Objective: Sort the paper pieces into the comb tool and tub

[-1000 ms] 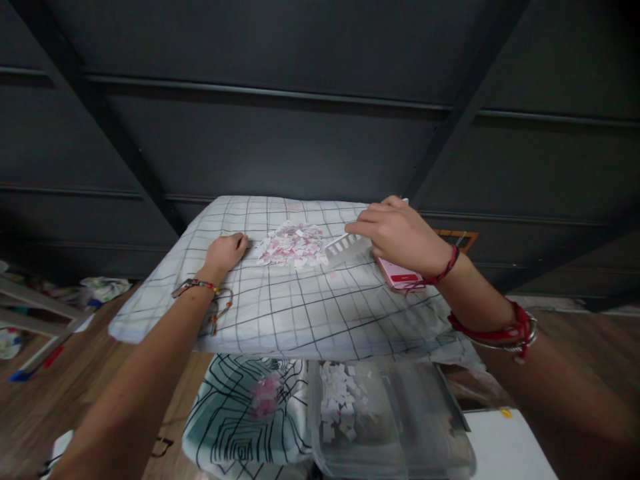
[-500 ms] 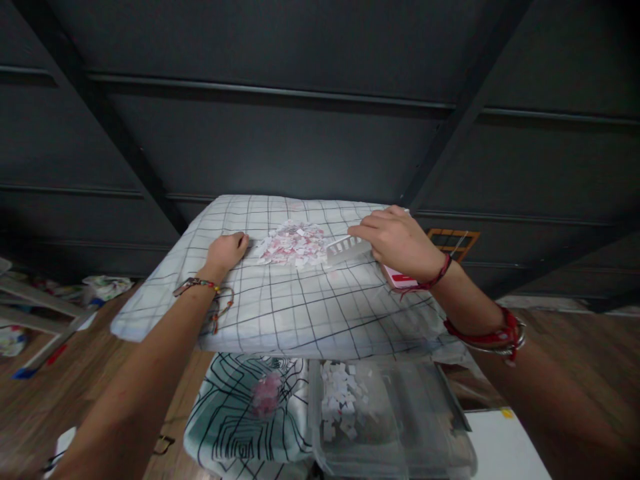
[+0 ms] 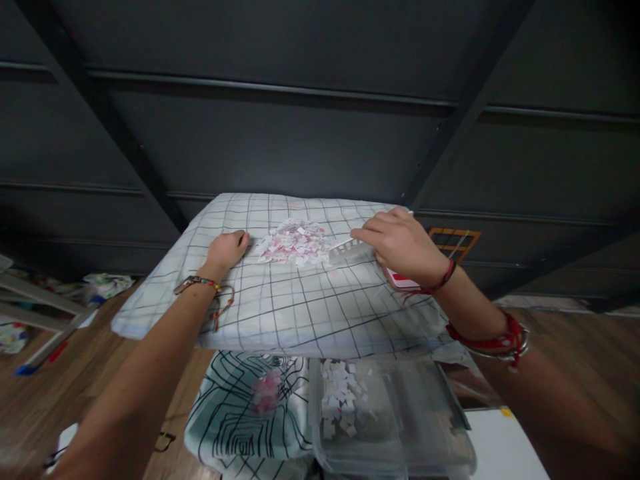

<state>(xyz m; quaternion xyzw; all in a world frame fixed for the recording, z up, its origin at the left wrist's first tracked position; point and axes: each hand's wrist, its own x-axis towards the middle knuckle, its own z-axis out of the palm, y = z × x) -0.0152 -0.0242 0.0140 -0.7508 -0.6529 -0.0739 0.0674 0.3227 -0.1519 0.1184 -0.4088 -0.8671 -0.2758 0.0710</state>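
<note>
A heap of small white and pink paper scraps [image 3: 299,241] lies on a white checked cloth [image 3: 280,307]. My left hand [image 3: 227,250], its fingers curled into a loose fist, rests on the cloth just left of the heap. On the other side, my right hand [image 3: 395,243] grips a white slotted plastic tool [image 3: 345,251]. The tool's slotted edge touches the right side of the heap. Part of the tool is hidden under my fingers. Below my right wrist a pink and red object [image 3: 401,281] is partly covered.
Below the cloth's front edge stands a clear plastic bin [image 3: 395,460] with white paper scraps [image 3: 343,393] in it. To its left is a green patterned cushion [image 3: 240,427] bearing pink scraps [image 3: 267,391]. A dark panelled wall [image 3: 280,147] closes off the back.
My right hand and the slotted tool have shifted very slightly to the right, and the tool's tilt looks a little different. My left hand stays in place.
</note>
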